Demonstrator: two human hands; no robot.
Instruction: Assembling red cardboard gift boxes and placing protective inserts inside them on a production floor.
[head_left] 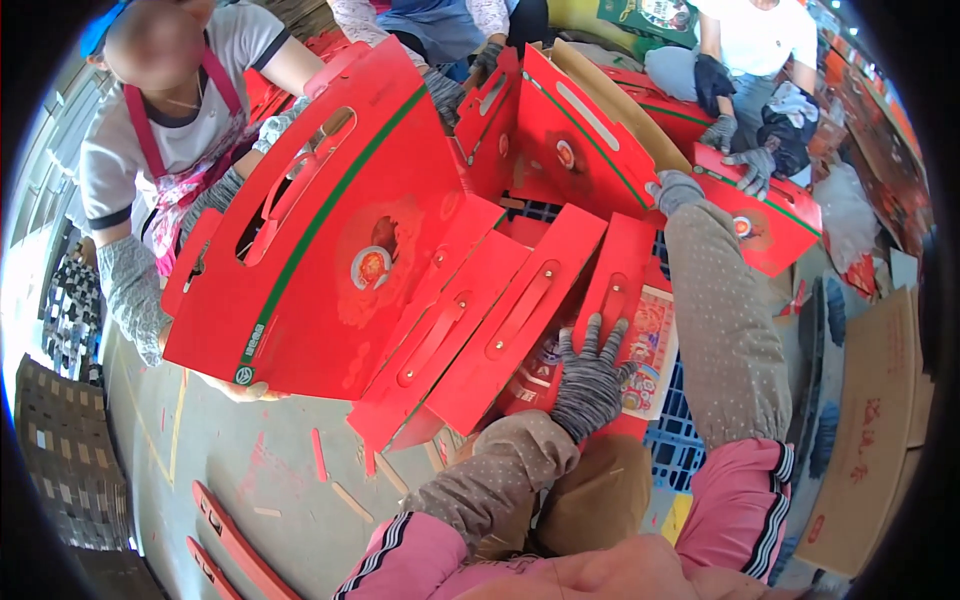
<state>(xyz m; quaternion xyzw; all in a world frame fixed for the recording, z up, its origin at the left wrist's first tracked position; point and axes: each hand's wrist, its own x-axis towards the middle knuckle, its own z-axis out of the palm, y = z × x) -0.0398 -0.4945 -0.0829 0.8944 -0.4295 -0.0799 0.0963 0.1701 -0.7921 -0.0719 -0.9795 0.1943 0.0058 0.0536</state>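
My left hand [590,385], in a grey striped glove, lies with its fingers spread on a red carton [612,285] that has a strap handle. Its palm is beside a printed, colourful panel [650,345]. Farther off, my right hand [677,191], also gloved, is closed on the lower right edge of a tall red carton panel [585,130] with a long slot and a brown inner side. Part of its grip is hidden. Two more red cartons with strap handles, one nearer [440,340] and one behind it [525,320], lean side by side left of my left hand.
A co-worker at the left [185,120] holds a large red carton [330,250]. Other gloved workers handle cartons at the back. A blue plastic pallet [678,440] lies beneath. Red strips [235,535] and scraps litter the floor. A brown cardboard box [860,440] stands at the right.
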